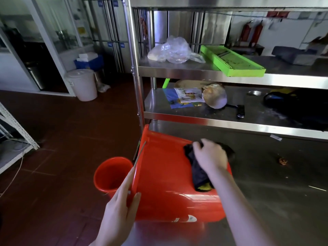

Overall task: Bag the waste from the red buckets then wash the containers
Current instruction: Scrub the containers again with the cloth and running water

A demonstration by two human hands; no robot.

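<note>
A large red bucket (165,178) lies on its side on the steel table (284,183), its mouth facing left over the table edge. My left hand (122,201) grips its rim and the thin wire handle. My right hand (209,155) presses a dark cloth with a yellow patch (198,176) against the bucket's upturned side. A smaller red bucket (110,176) stands upright on the floor just left of the big one, and its inside looks bare.
The steel rack above the table holds a clear plastic bag (172,50), a green tray (232,61), papers and a round pan (214,96). A white lidded bucket (82,84) stands on the red tile floor at back left. A white metal shelf (16,132) sits at far left.
</note>
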